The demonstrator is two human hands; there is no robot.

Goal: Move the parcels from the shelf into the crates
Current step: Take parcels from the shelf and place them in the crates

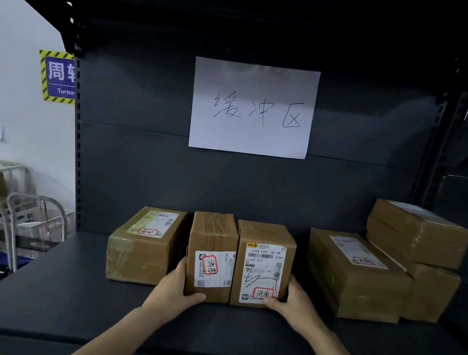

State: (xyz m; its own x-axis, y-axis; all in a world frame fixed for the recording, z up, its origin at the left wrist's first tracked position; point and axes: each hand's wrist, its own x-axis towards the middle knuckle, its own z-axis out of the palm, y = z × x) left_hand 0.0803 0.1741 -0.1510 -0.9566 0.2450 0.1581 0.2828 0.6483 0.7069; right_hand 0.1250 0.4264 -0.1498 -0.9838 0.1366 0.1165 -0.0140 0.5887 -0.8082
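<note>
Several brown cardboard parcels stand on the dark shelf. Two stand side by side in the middle, both with white labels facing me. My left hand grips the left middle parcel at its lower left corner, thumb on the front face. My right hand grips the right middle parcel at its lower right corner, thumb over the label. Both parcels rest on the shelf, touching each other. A further parcel lies just left of my left hand.
To the right lies a long parcel, with two stacked parcels behind it. A white handwritten paper sign hangs on the shelf's back panel. Metal trolleys stand on the floor at the left. No crates are in view.
</note>
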